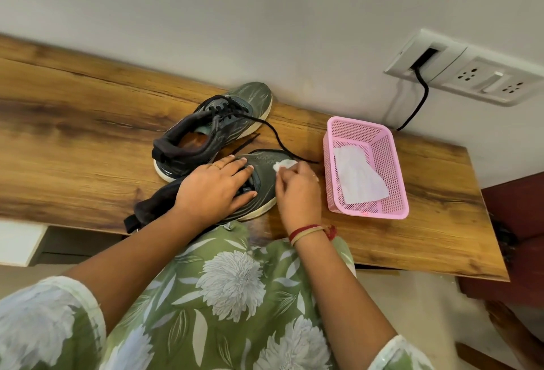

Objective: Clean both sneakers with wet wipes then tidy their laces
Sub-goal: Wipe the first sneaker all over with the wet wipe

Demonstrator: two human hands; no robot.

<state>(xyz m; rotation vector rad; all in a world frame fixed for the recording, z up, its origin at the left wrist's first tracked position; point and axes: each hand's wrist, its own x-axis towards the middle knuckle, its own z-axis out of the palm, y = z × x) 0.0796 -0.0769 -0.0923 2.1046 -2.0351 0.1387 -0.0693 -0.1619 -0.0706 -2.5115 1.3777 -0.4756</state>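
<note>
Left hand (216, 185) flat, fingers straight, pressing near sneaker (260, 190); right hand (297, 185) pinches wipe (284, 165) on its toe. Other sneaker (212, 131) beyond left hand.

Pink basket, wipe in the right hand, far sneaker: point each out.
pink basket (394, 175), head view, right mesh wall.
wet wipe (284, 165), head view, exposed bunched end.
far sneaker (256, 98), head view, toe mesh.

Laces of near sneaker (263, 167) hidden under left hand (215, 190) (wipe (283, 164) partly covered)
</note>
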